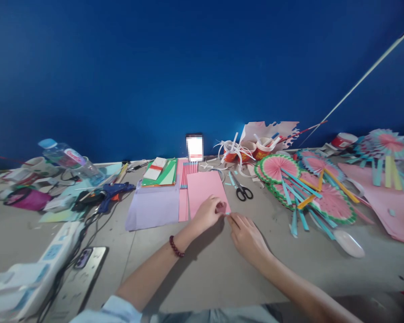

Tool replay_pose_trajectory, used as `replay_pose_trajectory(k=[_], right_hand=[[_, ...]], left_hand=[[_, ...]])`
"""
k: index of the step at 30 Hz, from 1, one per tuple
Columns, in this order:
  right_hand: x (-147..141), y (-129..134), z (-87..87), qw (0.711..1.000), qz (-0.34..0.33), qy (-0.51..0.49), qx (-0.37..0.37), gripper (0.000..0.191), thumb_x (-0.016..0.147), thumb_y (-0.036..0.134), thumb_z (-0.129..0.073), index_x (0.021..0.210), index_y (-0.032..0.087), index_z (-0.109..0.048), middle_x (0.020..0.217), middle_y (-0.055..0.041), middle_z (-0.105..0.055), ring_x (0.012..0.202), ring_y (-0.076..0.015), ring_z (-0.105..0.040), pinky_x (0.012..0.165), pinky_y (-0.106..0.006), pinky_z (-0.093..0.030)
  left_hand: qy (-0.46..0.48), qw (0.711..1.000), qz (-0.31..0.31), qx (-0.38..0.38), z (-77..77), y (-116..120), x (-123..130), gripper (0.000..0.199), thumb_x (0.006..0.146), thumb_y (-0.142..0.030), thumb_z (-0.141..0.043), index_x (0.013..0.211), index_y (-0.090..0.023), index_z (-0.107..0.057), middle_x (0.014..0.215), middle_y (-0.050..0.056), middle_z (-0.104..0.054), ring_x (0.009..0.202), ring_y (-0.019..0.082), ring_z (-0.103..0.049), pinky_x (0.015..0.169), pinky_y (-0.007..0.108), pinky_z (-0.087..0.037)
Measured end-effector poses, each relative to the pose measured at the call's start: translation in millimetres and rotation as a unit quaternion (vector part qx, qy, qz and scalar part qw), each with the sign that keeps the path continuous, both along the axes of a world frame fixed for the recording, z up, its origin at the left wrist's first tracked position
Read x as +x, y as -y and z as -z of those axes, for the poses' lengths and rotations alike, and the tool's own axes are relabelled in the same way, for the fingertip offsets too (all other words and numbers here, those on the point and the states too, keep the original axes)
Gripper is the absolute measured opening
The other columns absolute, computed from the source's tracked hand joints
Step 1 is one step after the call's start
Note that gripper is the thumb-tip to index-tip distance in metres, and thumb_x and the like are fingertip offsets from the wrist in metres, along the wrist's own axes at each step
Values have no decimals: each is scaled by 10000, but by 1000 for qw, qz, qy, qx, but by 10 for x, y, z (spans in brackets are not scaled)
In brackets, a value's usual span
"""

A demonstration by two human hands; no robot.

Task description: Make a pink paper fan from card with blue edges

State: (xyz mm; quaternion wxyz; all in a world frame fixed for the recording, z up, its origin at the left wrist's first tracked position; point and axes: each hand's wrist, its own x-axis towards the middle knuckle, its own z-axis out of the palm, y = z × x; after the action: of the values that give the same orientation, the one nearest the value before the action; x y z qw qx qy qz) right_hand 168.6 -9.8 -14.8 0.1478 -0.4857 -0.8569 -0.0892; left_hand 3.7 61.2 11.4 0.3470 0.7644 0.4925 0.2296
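Observation:
My left hand (207, 214), with a dark bead bracelet (176, 246) on its wrist, is curled in a pinch at the lower corner of a pink paper sheet (205, 188). Close by on its right, my right hand (248, 233) has its fingers pressed together. A tiny light blue piece (227, 214) shows between the fingertips of both hands; most of what they grip is hidden. Black-handled scissors (244, 193) lie just beyond my right hand, beside small light blue paper scraps (231, 178).
Lilac paper (153, 211) and green sheets (168, 172) lie left, past pink-and-blue strips (189, 169). A blue glue gun (112, 193), bottle (70, 159), power strip (54, 260) and phone (84, 278) are farther left. Paper fans (277, 168), cups (247, 150) and a white spoon (349, 243) stand right.

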Motion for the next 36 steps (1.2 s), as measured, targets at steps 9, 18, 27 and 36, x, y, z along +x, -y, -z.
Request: replay_pose_trajectory(k=[9,18,27,36], right_hand=[[-3,14,71,1000,3,-25,-5,451,763,12,-417,1138,135,-635,1142,-138,-670,1039,-246,-610,850,-370,-508],[-3,28,80,999,10,-3,-36,436,776,10,-452,1173,108,-601,1197,-141,-645,1092,-235,-575,899,-369,-471],[-6,47,73,998,8,27,-50,455,798,21,-486,1229,138,-573,1236,-122,-626,1121,-235,-555,913,-363,-460],[-7,28,57,999,3,35,23,419,780,28,-483,1156,149,-623,1175,-96,-656,1035,-214,-600,834,-339,-520]], left_hand=[[-29,999,-1,27,-19,64,6,80,762,-110,-591,813,-172,-598,902,38,-592,790,159,-572,693,263,-449],[-80,996,4,-32,-79,63,-199,84,764,-280,-659,733,-202,-654,741,2,-678,705,171,-612,588,247,-380],[-96,995,-3,-27,-44,47,-209,69,750,-234,-658,800,-200,-626,766,4,-682,691,163,-616,564,234,-357],[-202,979,7,-8,-129,108,-178,140,830,-156,-527,958,-209,-546,915,39,-683,856,192,-640,670,254,-398]])
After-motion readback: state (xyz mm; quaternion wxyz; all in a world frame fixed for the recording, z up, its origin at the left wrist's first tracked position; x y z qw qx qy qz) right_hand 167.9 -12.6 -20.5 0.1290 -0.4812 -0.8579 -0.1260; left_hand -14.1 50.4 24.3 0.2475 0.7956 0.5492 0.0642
